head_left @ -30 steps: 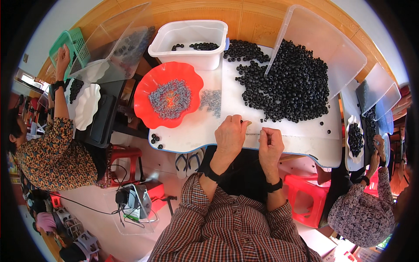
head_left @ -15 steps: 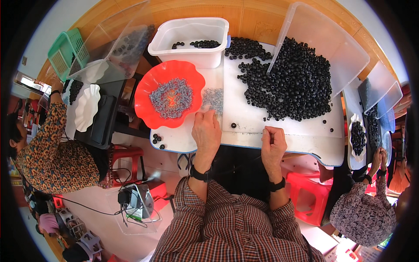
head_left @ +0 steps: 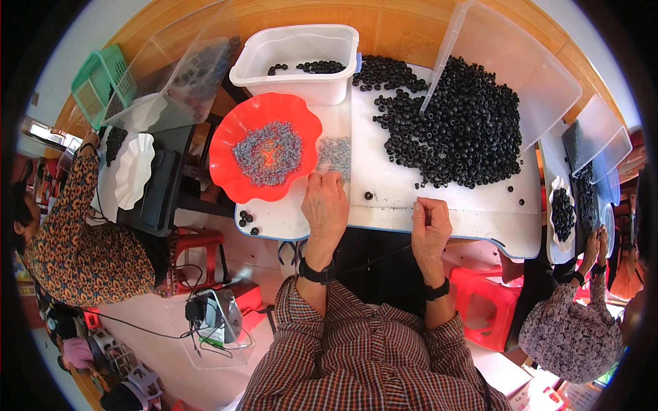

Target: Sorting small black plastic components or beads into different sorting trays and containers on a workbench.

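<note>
My left hand point(head_left: 325, 207) rests at the near edge of a small patch of tiny grey pieces point(head_left: 334, 159) on the white tabletop, its fingers curled together with the tips touching or just above them. Beside it, a red wavy-rimmed bowl point(head_left: 226, 147) holds many more such grey pieces. My right hand point(head_left: 431, 225) is closed at the table's front edge, thumb against the bent forefinger; whatever it pinches is hidden. Beyond it spreads a large heap of small black round parts with holes point(head_left: 473, 130). A single black part point(head_left: 368, 196) lies between my hands.
A white tub point(head_left: 295, 85) with a few black parts stands at the back. A clear plastic bin point(head_left: 528, 75) tilts over the heap. Several loose black parts point(head_left: 245, 218) lie at the front left corner. Other people work at tables point(head_left: 86, 253) on the left and right.
Both my hands stay almost where they were, fingers still closed. The person on the left has shifted an arm slightly.
</note>
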`<state>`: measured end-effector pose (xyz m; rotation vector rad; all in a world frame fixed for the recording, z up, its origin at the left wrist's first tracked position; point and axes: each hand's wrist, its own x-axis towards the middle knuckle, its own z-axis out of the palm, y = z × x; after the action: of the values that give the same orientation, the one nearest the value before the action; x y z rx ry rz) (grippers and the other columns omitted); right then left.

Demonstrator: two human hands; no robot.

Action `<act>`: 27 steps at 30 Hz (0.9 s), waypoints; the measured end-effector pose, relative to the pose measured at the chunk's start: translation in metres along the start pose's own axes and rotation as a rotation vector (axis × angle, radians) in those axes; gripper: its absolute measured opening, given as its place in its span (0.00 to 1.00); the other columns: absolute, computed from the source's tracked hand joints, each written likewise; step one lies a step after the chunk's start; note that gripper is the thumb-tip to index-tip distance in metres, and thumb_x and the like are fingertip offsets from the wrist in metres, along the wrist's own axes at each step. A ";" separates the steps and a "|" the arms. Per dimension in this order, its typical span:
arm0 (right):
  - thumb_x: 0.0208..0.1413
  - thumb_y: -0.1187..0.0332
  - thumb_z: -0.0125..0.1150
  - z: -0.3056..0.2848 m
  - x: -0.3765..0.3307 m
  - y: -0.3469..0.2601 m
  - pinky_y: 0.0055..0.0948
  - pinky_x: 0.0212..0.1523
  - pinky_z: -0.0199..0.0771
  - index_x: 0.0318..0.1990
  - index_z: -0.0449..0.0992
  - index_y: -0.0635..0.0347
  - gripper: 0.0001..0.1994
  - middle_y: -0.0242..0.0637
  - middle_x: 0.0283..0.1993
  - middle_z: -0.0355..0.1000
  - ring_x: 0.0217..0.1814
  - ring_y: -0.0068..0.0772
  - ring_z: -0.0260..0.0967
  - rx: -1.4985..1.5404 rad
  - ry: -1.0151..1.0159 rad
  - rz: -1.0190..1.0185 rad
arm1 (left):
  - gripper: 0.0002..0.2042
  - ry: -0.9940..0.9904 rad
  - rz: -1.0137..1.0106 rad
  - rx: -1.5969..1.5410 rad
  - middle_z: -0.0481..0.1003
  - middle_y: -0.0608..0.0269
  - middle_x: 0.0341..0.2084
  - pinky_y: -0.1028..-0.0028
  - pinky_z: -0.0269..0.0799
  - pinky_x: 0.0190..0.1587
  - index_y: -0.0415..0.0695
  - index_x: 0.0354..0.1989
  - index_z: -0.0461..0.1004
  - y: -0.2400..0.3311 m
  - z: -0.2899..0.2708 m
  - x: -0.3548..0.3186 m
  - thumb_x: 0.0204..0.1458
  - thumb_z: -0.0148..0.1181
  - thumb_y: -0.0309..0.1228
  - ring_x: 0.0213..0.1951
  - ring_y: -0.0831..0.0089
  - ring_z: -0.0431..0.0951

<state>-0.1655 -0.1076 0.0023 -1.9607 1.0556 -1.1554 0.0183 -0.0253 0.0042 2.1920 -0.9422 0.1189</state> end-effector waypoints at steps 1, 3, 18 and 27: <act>0.56 0.79 0.60 0.000 0.000 0.000 0.23 0.28 0.69 0.37 0.74 0.66 0.02 0.38 0.34 0.69 0.28 0.26 0.68 -0.007 -0.002 -0.013 | 0.05 -0.022 -0.022 0.012 0.71 0.52 0.32 0.58 0.72 0.35 0.42 0.36 0.75 0.001 -0.001 0.000 0.50 0.58 0.23 0.33 0.52 0.75; 0.56 0.79 0.60 -0.001 0.001 0.000 0.24 0.28 0.69 0.37 0.74 0.66 0.02 0.38 0.34 0.69 0.27 0.26 0.68 -0.013 -0.004 -0.028 | 0.05 -0.011 -0.006 -0.009 0.71 0.52 0.32 0.58 0.72 0.35 0.42 0.36 0.74 0.000 -0.001 -0.002 0.50 0.58 0.23 0.34 0.51 0.75; 0.55 0.80 0.59 -0.001 0.000 -0.001 0.23 0.30 0.71 0.37 0.74 0.66 0.03 0.38 0.35 0.70 0.29 0.26 0.69 0.000 -0.015 -0.007 | 0.09 0.034 0.041 -0.126 0.71 0.48 0.34 0.58 0.71 0.37 0.39 0.39 0.75 -0.005 -0.009 -0.006 0.50 0.55 0.19 0.35 0.49 0.74; 0.55 0.80 0.60 0.000 0.000 -0.001 0.23 0.28 0.69 0.37 0.74 0.66 0.03 0.38 0.35 0.69 0.28 0.26 0.67 0.000 -0.011 -0.031 | 0.11 0.014 0.060 -0.115 0.72 0.49 0.33 0.61 0.71 0.37 0.38 0.40 0.78 -0.009 -0.023 -0.005 0.48 0.54 0.17 0.34 0.52 0.75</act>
<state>-0.1650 -0.1072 0.0025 -1.9874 1.0229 -1.1594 0.0253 -0.0035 0.0135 2.0557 -0.9830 0.1055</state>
